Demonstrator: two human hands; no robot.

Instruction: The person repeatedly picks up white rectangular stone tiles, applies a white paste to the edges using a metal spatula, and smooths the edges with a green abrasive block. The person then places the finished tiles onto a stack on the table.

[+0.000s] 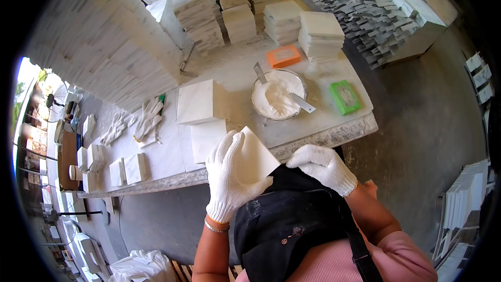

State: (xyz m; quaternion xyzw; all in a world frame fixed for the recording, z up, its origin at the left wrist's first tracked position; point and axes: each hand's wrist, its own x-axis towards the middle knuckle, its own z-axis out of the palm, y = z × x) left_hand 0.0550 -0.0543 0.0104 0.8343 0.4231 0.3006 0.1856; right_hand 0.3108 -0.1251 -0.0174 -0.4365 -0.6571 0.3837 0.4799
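Observation:
My left hand (225,180), in a white knit glove, is closed on a square white marble tile (255,156), fingers over its left side and thumb along its lower edge. The tile is tilted above the table's front edge, against my black apron. My right hand (322,166), also gloved, is curled near the tile's right corner; whatever its fingers hold is hidden. Beyond the tile lie a white tile stack (195,103) and a lower white tile (205,140). A bowl (252,97) of white paste or powder holds two flat metal spatulas (302,103).
An orange block (284,56) and a green block (345,97) sit by the bowl. Tall tile stacks (104,36) rise at the back and left. Spare gloves (148,119) and small tile piles (135,168) lie on the left. A pallet of stone strips (365,15) stands back right.

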